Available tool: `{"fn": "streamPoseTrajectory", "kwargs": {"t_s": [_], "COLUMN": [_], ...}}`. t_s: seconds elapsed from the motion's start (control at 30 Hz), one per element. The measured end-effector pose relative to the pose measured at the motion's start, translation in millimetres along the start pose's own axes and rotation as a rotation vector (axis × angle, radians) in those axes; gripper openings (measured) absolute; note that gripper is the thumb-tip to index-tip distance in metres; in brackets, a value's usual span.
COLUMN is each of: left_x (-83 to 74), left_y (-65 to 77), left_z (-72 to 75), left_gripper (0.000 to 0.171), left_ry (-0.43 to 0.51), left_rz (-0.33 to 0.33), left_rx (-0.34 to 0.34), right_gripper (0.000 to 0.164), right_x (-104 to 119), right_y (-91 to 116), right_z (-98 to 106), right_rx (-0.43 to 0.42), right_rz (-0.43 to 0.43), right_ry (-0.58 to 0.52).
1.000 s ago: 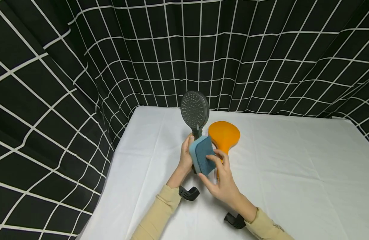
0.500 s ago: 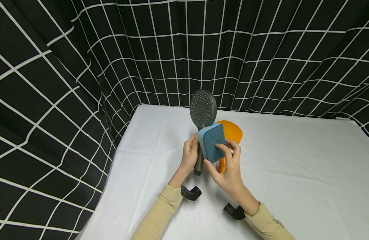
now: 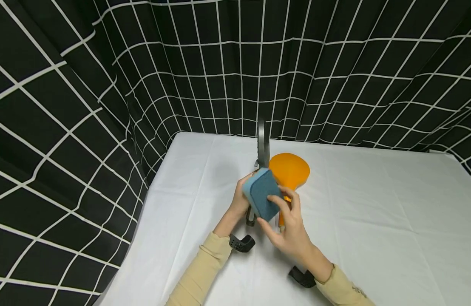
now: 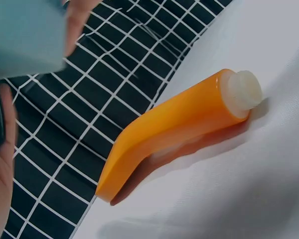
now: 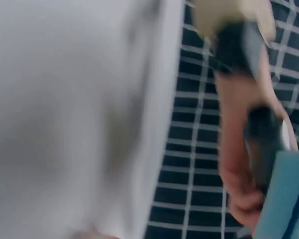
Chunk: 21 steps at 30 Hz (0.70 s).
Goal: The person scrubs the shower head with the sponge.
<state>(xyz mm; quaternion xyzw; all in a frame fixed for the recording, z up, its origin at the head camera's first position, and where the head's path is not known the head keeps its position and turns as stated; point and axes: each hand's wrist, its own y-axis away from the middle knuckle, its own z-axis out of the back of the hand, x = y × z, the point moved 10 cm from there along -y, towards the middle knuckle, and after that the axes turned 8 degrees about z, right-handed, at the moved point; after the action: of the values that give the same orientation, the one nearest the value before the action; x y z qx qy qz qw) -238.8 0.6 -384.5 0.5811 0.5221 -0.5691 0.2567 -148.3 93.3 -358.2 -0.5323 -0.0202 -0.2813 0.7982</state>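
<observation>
My left hand [image 3: 240, 199] grips the handle of a dark grey shower head [image 3: 263, 142], which stands upright above the table and shows its thin edge. My right hand [image 3: 290, 231] pinches a blue two-tone sponge [image 3: 265, 196] between thumb and fingers. The sponge overlaps the shower head's handle in the head view and hides much of it. In the right wrist view the sponge [image 5: 280, 201] is beside the dark handle [image 5: 264, 147] and the left hand. The left wrist view shows the pale side of the sponge [image 4: 25, 37] close up, blurred.
Behind the hands lies an orange shower head [image 3: 289, 168] on the white tablecloth [image 3: 373, 212]; its white threaded end [image 4: 245, 90] shows in the left wrist view. A black gridded curtain [image 3: 235, 63] encloses the table's back and left. Black wrist mounts [image 3: 242, 243] sit on both wrists.
The shower head has turned from facing me to edge-on in my left hand. The sponge went up and right along it, then back down and left.
</observation>
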Motion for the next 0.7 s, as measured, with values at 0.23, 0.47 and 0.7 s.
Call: {"fn": "streamPoseTrajectory", "kwargs": {"t_s": [0.23,0.47,0.7], "left_x": [14.3,-12.7,16.1], "left_y": [-0.7,0.6,-1.2], "left_z": [-8.8,-14.0,-5.7], "left_gripper": [0.062,0.05,0.053], "left_ry": [-0.054,0.194,-0.071], "left_rz": [-0.001,0.074,0.005], "left_rx": [0.117,0.1,0.064], "right_gripper": [0.052,0.048,0.052], "right_x": [-14.9,15.8,-17.5], "right_y": [-15.1,11.7,-21.4], "right_z": [15.1,-11.4,11.9], "right_rx": [-0.116,0.093,-0.064], "right_rz": [-0.069,0.107,-0.019], "right_ry": [0.016,-0.088,-0.027]}}
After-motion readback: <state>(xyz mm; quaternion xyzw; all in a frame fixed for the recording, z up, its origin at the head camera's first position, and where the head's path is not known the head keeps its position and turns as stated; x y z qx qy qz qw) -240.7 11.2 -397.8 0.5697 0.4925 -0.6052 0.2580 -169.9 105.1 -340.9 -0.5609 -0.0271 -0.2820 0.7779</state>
